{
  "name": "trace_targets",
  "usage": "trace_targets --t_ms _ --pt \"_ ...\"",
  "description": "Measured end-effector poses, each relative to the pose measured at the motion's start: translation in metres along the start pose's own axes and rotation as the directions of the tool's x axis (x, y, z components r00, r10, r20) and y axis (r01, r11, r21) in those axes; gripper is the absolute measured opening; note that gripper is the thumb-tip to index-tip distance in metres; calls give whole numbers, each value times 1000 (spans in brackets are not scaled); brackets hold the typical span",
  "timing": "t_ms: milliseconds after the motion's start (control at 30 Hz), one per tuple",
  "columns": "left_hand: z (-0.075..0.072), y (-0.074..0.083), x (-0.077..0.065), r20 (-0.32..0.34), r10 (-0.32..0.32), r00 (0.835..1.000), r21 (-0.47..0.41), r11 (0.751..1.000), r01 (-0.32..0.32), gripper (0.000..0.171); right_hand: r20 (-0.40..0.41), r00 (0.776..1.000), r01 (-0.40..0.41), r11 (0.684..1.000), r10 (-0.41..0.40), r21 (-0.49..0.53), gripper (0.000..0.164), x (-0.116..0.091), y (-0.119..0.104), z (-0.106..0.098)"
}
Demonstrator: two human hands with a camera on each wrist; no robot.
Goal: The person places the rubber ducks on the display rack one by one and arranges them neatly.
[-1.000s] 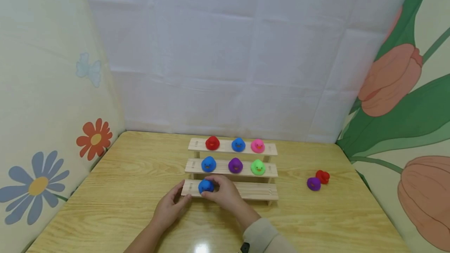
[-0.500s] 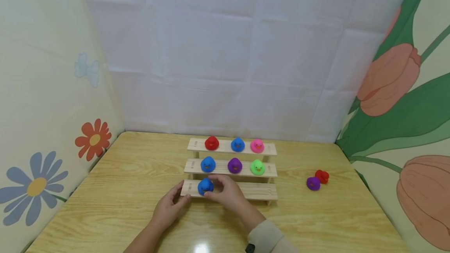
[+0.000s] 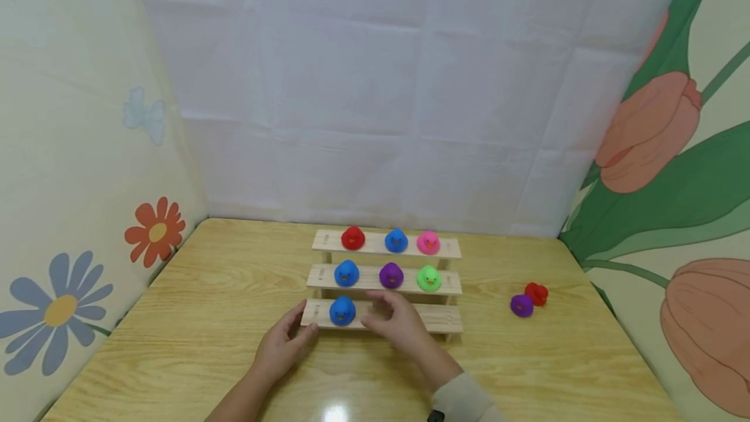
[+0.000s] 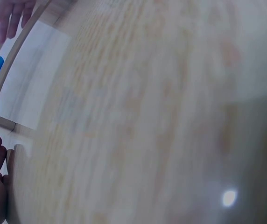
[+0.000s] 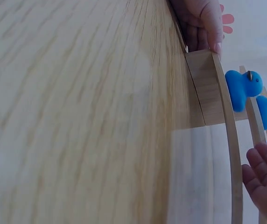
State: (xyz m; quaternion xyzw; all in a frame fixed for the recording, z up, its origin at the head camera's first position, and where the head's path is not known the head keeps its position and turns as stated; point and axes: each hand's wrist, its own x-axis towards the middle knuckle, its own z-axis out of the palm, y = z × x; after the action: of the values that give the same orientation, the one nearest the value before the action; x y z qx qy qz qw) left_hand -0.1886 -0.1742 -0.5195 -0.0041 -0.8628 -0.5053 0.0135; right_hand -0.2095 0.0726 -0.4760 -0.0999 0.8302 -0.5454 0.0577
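Observation:
A three-tier wooden display stand (image 3: pixel 430 319) stands on the table. On its lowest tier, near the left end, a blue rubber duck (image 3: pixel 342 311) sits upright facing me; the duck (image 5: pixel 240 91) shows side-on in the right wrist view. My left hand (image 3: pixel 282 344) holds the left end of that tier, thumb at the front corner and fingers at the side. Just right of the duck, apart from it, my right hand (image 3: pixel 401 327) hovers over the tier with loosely bent fingers and nothing in them. In the left wrist view the right hand (image 4: pixel 12 17) shows at the top corner.
The middle tier bears a blue duck (image 3: pixel 347 273), a purple duck (image 3: pixel 391 276) and a green duck (image 3: pixel 430 279). Above them sit a red duck (image 3: pixel 353 238), a blue duck (image 3: pixel 396 241) and a pink duck (image 3: pixel 429 243). A purple duck (image 3: pixel 521 305) and a red duck (image 3: pixel 536 294) lie on the table at right.
My right hand has let go of the blue duck on the lowest tier and drawn away to the right. The duck now stands there by itself. My left hand has stayed put.

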Motion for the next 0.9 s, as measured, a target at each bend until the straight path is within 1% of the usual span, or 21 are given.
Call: trace_targets --t_ms 133,300,467,633,900 --pt "0 -1 1 2 -4 1000 -5 1000 4 64 -17 1000 10 1000 -10 5 44 -5 4 -8" --pt "0 -1 1 3 -8 1000 -7 1000 8 64 -36 999 9 1000 -10 -18 46 -10 8 -18" --pt "0 0 1 6 -12 1000 -7 1000 12 64 -58 998 26 999 -28 -44 47 -14 12 -28" --pt "0 0 1 9 -14 1000 -6 1000 14 65 -82 997 11 999 -15 -48 47 -18 14 -37" --pt "0 -2 1 11 -12 1000 -8 1000 13 65 -153 987 36 996 -49 -85 45 -22 26 -51"
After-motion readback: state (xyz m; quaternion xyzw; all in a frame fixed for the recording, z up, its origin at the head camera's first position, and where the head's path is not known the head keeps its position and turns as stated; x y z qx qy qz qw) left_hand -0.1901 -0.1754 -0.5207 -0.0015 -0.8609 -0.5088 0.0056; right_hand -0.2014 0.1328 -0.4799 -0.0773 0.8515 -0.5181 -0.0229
